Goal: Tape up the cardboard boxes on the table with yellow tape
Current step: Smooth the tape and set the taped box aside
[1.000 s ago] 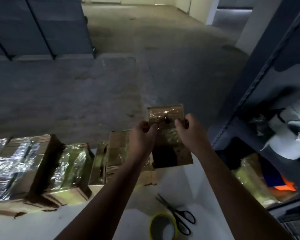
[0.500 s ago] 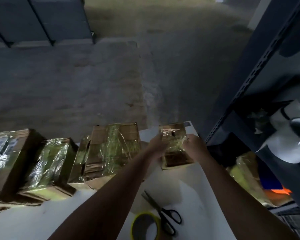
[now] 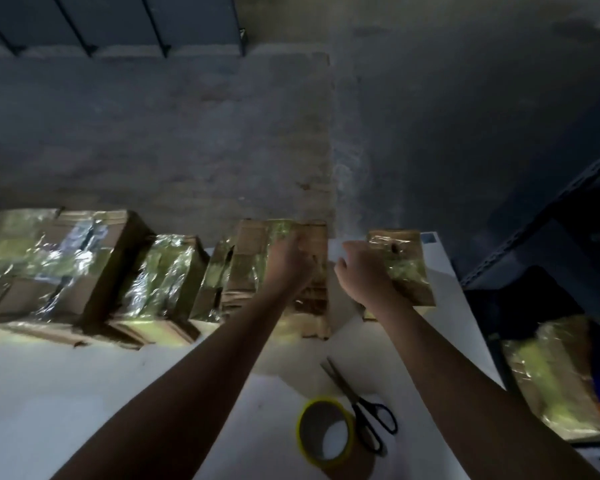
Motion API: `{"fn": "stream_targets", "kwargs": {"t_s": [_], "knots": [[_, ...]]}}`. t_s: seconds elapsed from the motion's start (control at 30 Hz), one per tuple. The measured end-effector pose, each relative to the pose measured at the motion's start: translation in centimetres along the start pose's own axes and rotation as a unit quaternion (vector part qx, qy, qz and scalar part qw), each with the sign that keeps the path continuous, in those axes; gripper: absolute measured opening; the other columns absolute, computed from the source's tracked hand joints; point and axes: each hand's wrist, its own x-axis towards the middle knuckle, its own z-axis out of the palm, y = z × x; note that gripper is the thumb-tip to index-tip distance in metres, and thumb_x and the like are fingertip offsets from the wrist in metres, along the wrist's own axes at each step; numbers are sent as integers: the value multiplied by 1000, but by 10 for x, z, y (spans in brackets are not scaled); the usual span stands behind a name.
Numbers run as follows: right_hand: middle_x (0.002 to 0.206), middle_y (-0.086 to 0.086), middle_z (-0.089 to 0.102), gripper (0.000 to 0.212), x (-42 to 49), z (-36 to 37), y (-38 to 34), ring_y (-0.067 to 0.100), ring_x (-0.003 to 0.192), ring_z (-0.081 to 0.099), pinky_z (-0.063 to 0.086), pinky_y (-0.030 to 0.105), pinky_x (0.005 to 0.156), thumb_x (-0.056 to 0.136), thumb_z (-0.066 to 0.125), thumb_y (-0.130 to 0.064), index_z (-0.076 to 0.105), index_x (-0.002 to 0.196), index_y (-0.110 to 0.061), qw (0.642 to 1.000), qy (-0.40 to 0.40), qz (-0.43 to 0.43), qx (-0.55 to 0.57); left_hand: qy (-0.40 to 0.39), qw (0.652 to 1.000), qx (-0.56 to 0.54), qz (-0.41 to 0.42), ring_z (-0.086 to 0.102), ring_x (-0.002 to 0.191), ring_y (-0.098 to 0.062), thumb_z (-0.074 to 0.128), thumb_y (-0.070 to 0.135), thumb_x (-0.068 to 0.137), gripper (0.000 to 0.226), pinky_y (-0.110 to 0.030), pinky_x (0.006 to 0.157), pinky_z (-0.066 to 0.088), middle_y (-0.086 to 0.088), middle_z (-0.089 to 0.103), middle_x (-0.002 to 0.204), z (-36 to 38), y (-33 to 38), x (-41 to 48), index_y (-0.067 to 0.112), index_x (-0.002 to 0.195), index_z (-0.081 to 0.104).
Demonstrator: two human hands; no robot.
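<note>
Several cardboard boxes wrapped in shiny yellow tape stand in a row along the far edge of the white table. A small taped box stands apart at the far right corner. My right hand hangs loosely curled at that box's left side; whether it touches is unclear. In front of the taller taped box in the middle, my left hand is also loosely curled, with nothing in it. The yellow tape roll lies near the front edge, between my forearms.
Black-handled scissors lie just right of the roll. A large taped box and a smaller one fill the left of the row. A dark metal shelf rack stands at the right, a taped package on it. Beyond the table is concrete floor.
Both hands carried the small taped box down and to the right, set it on the far right corner, and let go. My left hand has drifted left toward the middle box.
</note>
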Motion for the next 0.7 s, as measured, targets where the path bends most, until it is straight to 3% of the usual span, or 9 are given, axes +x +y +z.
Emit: {"fn": "stream_targets", "kwargs": {"t_s": [0.07, 0.13, 0.2, 0.23, 0.3, 0.37, 0.5, 0.6, 0.7], "knots": [[110, 21, 59, 27, 5, 18, -25, 29, 92, 57, 40, 26, 67, 96, 47, -18, 56, 112, 3, 999, -23, 8, 25, 11, 996, 77, -39, 39, 127, -36, 54, 11, 87, 41, -42, 101, 38, -18, 48, 134, -21, -29, 0, 13, 128, 53], [112, 19, 60, 45, 9, 30, -42, 26, 85, 59, 36, 25, 57, 98, 48, -28, 44, 131, 2, 997, -47, 61, 23, 15, 989, 113, -95, 34, 130, -39, 53, 19, 89, 50, -49, 104, 35, -19, 41, 139, -39, -58, -4, 16, 138, 43], [111, 17, 64, 73, 11, 38, -48, 23, 78, 61, 39, 24, 54, 97, 51, -37, 16, 149, -1, 987, -77, 133, 49, -2, 989, 64, -130, 45, 124, -38, 58, 25, 90, 59, -49, 103, 40, -17, 48, 135, -53, -80, -10, 14, 143, 36], [109, 16, 65, 79, 11, 39, -49, 23, 79, 63, 44, 26, 56, 95, 53, -39, 11, 150, -2, 979, -83, 170, 81, -18, 990, -13, -140, 54, 116, -36, 64, 23, 88, 62, -49, 99, 46, -14, 55, 128, -58, -88, -14, 14, 143, 37], [98, 12, 67, 69, 11, 40, -46, 23, 81, 66, 49, 29, 64, 91, 59, -42, 35, 141, -1, 966, -81, 210, 128, -49, 973, -159, -157, 66, 97, -31, 70, 15, 84, 53, -48, 88, 55, -11, 66, 110, -63, -92, -24, 9, 132, 50], [89, 8, 68, 51, 6, 39, -42, 23, 79, 66, 53, 32, 70, 88, 61, -42, 56, 121, -3, 963, -67, 215, 150, -46, 971, -181, -150, 68, 89, -27, 70, 12, 82, 34, -45, 81, 57, -9, 69, 98, -63, -92, -31, 7, 113, 60], [108, 9, 67, 47, -11, 24, -50, 26, 98, 64, 52, 36, 83, 87, 64, -41, 58, 122, -10, 957, 4, 211, 197, -8, 970, -222, -96, 63, 67, 0, 72, 18, 82, 25, -19, 56, 49, 13, 64, 81, -72, -93, -37, 27, 100, 57], [122, 9, 60, 53, -27, 4, -68, 31, 116, 55, 45, 36, 91, 87, 65, -37, 53, 130, -9, 959, 64, 186, 205, -39, 941, -321, -101, 63, 55, 3, 68, 17, 86, 21, -10, 45, 44, 4, 68, 79, -90, -97, -39, 9, 105, 67], [125, 9, 58, 50, -46, -14, -93, 28, 116, 53, 43, 35, 89, 89, 62, -37, 53, 131, -12, 961, 95, 175, 195, -69, 914, -387, -102, 65, 54, 1, 66, 19, 89, 21, -11, 44, 44, 1, 69, 78, -107, -99, -49, 7, 105, 69]]}}
